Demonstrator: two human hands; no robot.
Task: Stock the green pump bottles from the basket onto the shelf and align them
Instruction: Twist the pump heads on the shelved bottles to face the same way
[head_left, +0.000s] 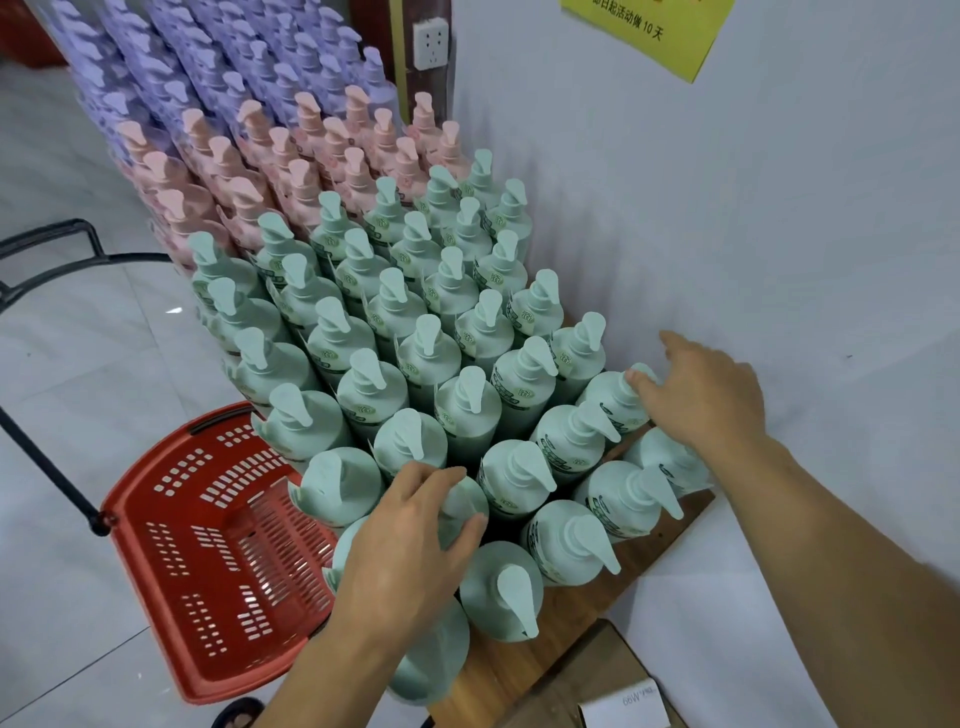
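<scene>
Several green pump bottles (426, 358) stand in rows on a wooden shelf (613, 592) against the white wall. My left hand (410, 540) grips the shoulder of a green bottle (465, 501) in the front rows, thumb on its right side. My right hand (701, 400) rests with curled fingers on the pump head of another green bottle (615, 397) by the wall. The red basket (208, 551) on the floor at the left shows no bottles inside.
Pink pump bottles (291, 171) and purple ones (208, 67) continue the rows farther back. A cardboard box (597, 686) sits at the shelf's near end. The basket's black handle frame (57, 260) rises at the left over tiled floor.
</scene>
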